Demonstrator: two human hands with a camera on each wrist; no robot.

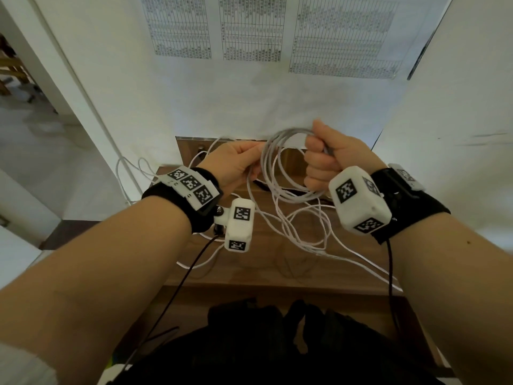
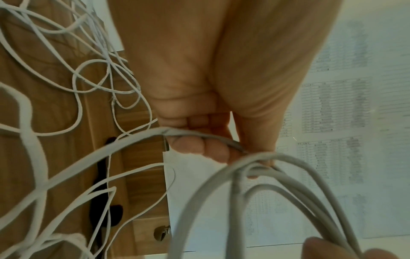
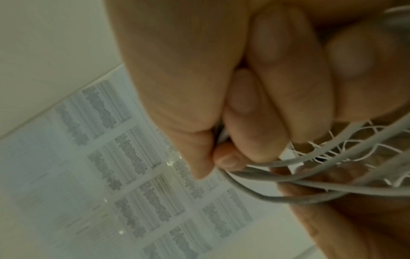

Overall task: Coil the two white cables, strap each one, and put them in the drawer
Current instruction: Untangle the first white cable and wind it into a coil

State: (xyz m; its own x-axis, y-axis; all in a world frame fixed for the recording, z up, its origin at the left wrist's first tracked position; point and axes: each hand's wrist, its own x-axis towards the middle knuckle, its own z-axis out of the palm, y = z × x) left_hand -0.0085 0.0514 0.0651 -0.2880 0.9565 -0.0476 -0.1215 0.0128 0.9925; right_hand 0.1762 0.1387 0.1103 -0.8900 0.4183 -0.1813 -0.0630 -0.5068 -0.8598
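Coiling a white cable over the worktop (image 1: 277, 276)

Right hand (image 1: 330, 159) fingers clench the cable loops (image 1: 280, 168); left hand (image 1: 236, 165) fingers pinch a strand beside them.

This looks like an office or lab corner. Printed sheets (image 1: 252, 26) of dense tables are taped to a white wall (image 1: 194, 101) above a small wooden desk (image 1: 277, 270), which white partitions (image 1: 458, 120) hem in on both sides. Chair legs (image 1: 16, 76) stand on a pale floor (image 1: 41, 151) at the left.
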